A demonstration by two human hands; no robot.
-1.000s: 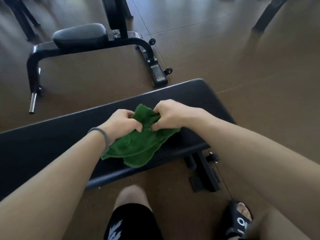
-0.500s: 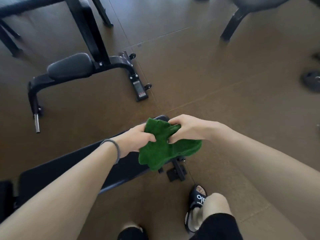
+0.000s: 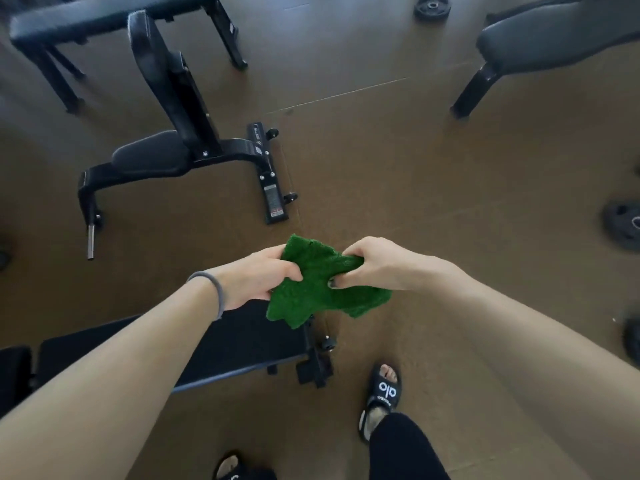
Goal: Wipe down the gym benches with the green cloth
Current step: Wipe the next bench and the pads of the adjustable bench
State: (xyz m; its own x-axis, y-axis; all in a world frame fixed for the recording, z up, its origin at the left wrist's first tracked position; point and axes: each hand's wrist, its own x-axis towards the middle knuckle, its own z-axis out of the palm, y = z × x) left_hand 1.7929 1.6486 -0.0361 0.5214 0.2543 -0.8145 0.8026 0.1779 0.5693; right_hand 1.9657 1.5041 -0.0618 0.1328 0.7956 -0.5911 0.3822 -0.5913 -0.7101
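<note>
We hold the green cloth [image 3: 322, 285] bunched between left hand [image 3: 263, 275] and right hand [image 3: 374, 268], both gripping it. It hangs just past the end of the flat bench [image 3: 242, 337] below; the adjustable bench [image 3: 166, 157] stands well ahead, to our left.

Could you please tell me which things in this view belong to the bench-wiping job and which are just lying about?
Part of the job:
green cloth, gripped by left hand and right hand
flat bench
adjustable bench
far left bench
far right bench

Lying about:
weight plate
weight plates at right edge
</note>
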